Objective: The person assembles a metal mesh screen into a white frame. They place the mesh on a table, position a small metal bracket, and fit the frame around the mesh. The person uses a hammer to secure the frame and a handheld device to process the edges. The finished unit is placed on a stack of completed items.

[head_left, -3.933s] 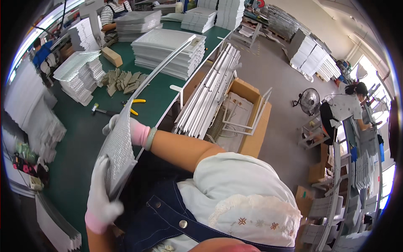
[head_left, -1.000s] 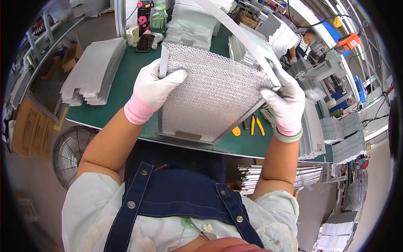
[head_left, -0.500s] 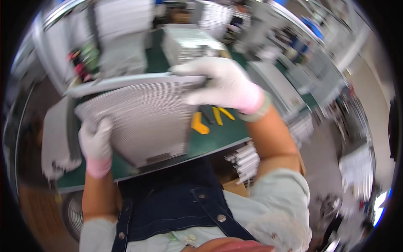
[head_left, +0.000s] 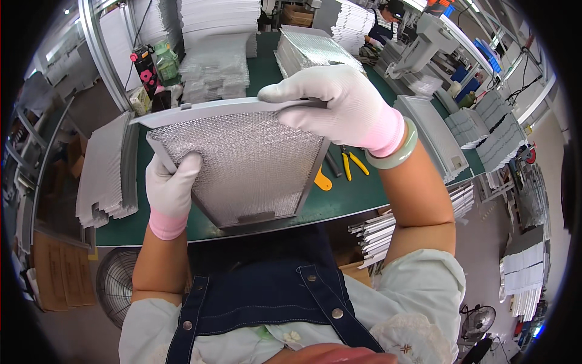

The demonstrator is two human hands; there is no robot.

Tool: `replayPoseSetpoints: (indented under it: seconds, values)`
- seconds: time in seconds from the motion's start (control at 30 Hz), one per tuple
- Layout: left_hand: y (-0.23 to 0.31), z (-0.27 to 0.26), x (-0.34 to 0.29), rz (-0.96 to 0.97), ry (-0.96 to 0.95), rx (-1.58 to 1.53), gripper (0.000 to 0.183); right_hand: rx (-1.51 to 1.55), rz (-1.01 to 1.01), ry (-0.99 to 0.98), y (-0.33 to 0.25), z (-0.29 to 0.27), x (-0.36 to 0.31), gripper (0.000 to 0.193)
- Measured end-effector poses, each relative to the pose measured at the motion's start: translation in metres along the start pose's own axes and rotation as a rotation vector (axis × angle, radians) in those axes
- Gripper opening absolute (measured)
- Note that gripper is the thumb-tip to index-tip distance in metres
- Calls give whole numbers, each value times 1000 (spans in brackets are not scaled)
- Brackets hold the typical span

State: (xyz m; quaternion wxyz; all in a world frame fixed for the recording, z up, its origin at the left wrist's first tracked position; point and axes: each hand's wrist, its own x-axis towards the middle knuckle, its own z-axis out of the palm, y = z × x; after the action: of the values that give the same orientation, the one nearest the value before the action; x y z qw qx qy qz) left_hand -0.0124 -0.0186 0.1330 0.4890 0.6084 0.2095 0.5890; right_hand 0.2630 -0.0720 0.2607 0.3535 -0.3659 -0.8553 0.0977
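A silver metal mesh filter panel (head_left: 248, 164) stands tilted up over the green bench, thin metal frame strips along its sides and bottom. Along its top edge lies a light grey metal frame strip (head_left: 200, 112), whose left end juts past the panel's corner. My left hand (head_left: 170, 189), in a white glove with pink cuff, grips the panel's left edge, thumb on the mesh. At the top right corner my right hand (head_left: 345, 108), gloved alike, closes its thumb and fingers over the strip and the panel's edge. Whether the strip is fully seated there is hidden.
Yellow-handled pliers (head_left: 348, 165) and an orange-yellow tool (head_left: 322, 180) lie right of the panel on the green bench (head_left: 285, 227). Stacked mesh sheets (head_left: 109, 170) stand left; more mesh stacks (head_left: 315, 50) lie behind. Bottles (head_left: 166, 60) stand back left. A co-worker (head_left: 383, 24) is at the far end.
The strip's left part has come closer to the panel's top edge, narrowing the gap between them. Both hands keep their grips. The view has shifted, and the blur has gone.
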Motion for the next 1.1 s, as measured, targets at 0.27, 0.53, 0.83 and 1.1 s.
replayPoseSetpoints:
  seconds: [0.27, 0.53, 0.83, 1.1]
  values:
    - [25, 18, -2, 59, 78, 59, 22, -310, -5, 69, -34, -1, 0, 28]
    - [-10, 34, -19, -88, -48, 273, 33, 1, 370, 143, -7, 33, -62, 24]
    - [-65, 64, 8, -83, 41, -134, 32, 233, 567, 219, 80, 53, -104, 25]
    - [-74, 63, 24, 387, 107, 471, 31, 263, 555, 293, 89, 53, -120, 25]
